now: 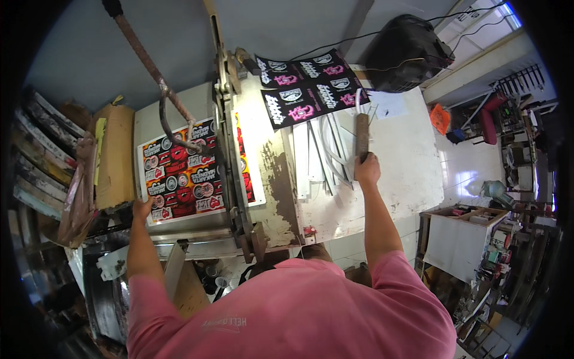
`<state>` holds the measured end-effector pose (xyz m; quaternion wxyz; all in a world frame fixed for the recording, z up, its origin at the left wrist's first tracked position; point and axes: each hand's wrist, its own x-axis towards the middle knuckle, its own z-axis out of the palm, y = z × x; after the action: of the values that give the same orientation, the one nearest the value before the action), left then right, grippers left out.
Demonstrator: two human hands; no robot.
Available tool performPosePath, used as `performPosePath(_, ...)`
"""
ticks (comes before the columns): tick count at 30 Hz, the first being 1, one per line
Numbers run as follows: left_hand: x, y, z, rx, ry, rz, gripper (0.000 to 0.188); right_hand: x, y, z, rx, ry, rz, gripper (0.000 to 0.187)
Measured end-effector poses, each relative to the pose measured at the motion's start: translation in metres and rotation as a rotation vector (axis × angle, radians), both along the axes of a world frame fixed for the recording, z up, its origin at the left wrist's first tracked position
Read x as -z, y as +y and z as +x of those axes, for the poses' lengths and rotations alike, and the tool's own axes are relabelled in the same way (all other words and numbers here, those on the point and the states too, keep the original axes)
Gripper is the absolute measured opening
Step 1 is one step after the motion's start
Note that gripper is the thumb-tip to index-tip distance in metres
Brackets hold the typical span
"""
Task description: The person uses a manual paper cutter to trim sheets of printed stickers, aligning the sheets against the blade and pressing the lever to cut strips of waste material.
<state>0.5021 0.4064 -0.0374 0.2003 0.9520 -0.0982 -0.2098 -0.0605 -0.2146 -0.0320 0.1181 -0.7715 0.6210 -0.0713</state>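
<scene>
My left hand point(142, 210) is closed at the near left corner of a printed sheet point(179, 192), with the thumb on its white margin. The sheet has red, black and orange designs and lies flat on a pale bed. A long metal bar of a cutter point(230, 143) crosses over it, and a strip of the sheet shows on the bar's right side. My right hand point(367, 167) is wrapped round the lower end of a brown handle point(362, 134). A pale curved rod rises from the handle's top. Its lower end is hidden by my fingers.
Black sheets with pink and white prints point(308, 90) lie at the back of the white table point(400, 161), by narrow offcut strips point(329, 155). A rusty bent lever point(143, 60) hangs over the left bed. A cardboard box point(116, 155) and stacked frames stand left; a black casing point(406, 54) sits back right.
</scene>
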Motion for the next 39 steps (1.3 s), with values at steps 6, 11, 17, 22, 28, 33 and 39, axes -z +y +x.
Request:
performPosePath(6,-0.02,-0.015,-0.002,-0.038,0.079,0.097,0.047,-0.076,0.088,0.039,-0.173,-0.346,-0.022,0.041)
performPosePath(11,-0.01,-0.013,0.008,-0.079,0.055,-0.061,0.05,-0.067,0.174,0.115,-0.4,-0.462,0.15,0.047)
performPosePath(17,-0.01,-0.014,0.006,-0.168,0.104,-0.118,0.049,-0.043,0.204,0.169,-0.444,-0.268,0.224,0.058)
performPosePath(22,-0.027,-0.023,-0.003,-0.176,0.078,-0.026,0.05,-0.042,0.212,0.173,-0.444,-0.256,0.235,0.065)
performPosePath(28,-0.043,-0.042,-0.007,-0.124,0.043,0.107,0.057,-0.045,0.218,0.18,-0.433,-0.268,0.267,0.064)
performPosePath(33,-0.036,-0.041,-0.002,-0.121,0.016,0.148,0.065,-0.043,0.217,0.181,-0.444,-0.267,0.261,0.063)
performPosePath(39,-0.035,-0.037,0.0,-0.134,0.059,0.075,0.071,-0.046,0.212,0.179,-0.393,-0.292,0.25,0.06)
